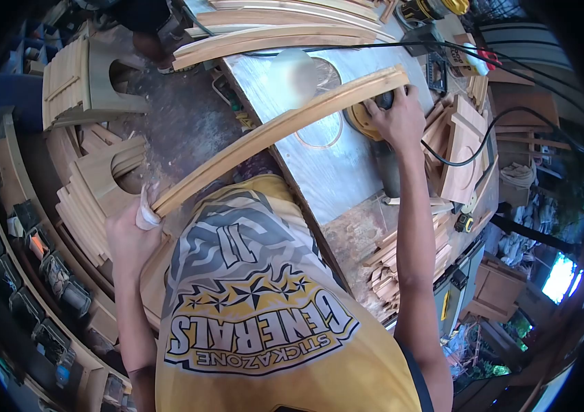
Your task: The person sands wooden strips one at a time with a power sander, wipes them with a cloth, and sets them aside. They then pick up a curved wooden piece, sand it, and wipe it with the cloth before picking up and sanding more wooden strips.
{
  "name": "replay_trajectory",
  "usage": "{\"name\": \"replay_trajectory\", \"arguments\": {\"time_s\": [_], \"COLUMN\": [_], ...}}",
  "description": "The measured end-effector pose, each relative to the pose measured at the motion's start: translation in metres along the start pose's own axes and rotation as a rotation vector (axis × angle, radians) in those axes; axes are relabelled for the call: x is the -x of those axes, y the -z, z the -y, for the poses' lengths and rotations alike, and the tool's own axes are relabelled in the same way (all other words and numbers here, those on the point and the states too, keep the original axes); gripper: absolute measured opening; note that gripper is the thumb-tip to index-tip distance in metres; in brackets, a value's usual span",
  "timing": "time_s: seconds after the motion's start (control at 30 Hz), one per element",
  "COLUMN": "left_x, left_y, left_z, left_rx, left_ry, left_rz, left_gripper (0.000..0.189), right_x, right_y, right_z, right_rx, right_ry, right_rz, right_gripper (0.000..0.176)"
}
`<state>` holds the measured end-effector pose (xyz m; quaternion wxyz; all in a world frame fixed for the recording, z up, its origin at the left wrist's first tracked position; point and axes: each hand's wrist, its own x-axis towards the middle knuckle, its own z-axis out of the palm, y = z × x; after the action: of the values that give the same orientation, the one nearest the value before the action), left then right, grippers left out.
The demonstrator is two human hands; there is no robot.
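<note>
A long moulded wooden strip (264, 137) runs diagonally across the view, from in front of my body up over the workbench (354, 178). My left hand (132, 233) is closed around its lower end, with a white wrap (146, 209) on the thumb side. At the upper end, my right hand (400, 120) grips a yellow and black power sander (359, 122) right beside the strip. The strip covers part of the sander, and its sanding face is hidden. A round hole or ring outline (319, 130) shows on the pale board under the strip.
More long wooden strips (278, 38) lie at the bench's far end. A black cable (470, 161) loops along the right side. Cut wood pieces (402, 264) are piled on the near bench. Wooden panels with arched cutouts (93, 89) stand at left. Another person's leg (148, 47) shows beyond.
</note>
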<state>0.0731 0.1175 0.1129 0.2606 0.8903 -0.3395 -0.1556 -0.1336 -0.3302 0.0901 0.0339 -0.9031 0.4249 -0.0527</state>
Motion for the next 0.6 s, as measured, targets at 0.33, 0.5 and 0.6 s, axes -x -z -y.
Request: {"name": "replay_trajectory", "arguments": {"time_s": [0.33,0.5,0.6], "left_x": [-0.027,-0.022,-0.011], "left_y": [-0.139,-0.155,-0.158], "left_z": [-0.027,-0.022,-0.009], "left_rx": [-0.094,-0.112,-0.108], "left_ry": [0.269,0.279,0.278], "left_rz": [0.446,0.417,0.43], "left_gripper": [0.05,0.045,0.037], "right_x": [0.02,0.011,0.006], "right_y": [0.051,0.061,0.037], "right_z": [-0.009,0.032,0.057], "right_rx": [-0.07,-0.15,-0.152], "right_ry": [-0.041,0.11,0.189], "right_rz": [-0.045,-0.021,0.022], "right_gripper": [0.061,0.059,0.059]}}
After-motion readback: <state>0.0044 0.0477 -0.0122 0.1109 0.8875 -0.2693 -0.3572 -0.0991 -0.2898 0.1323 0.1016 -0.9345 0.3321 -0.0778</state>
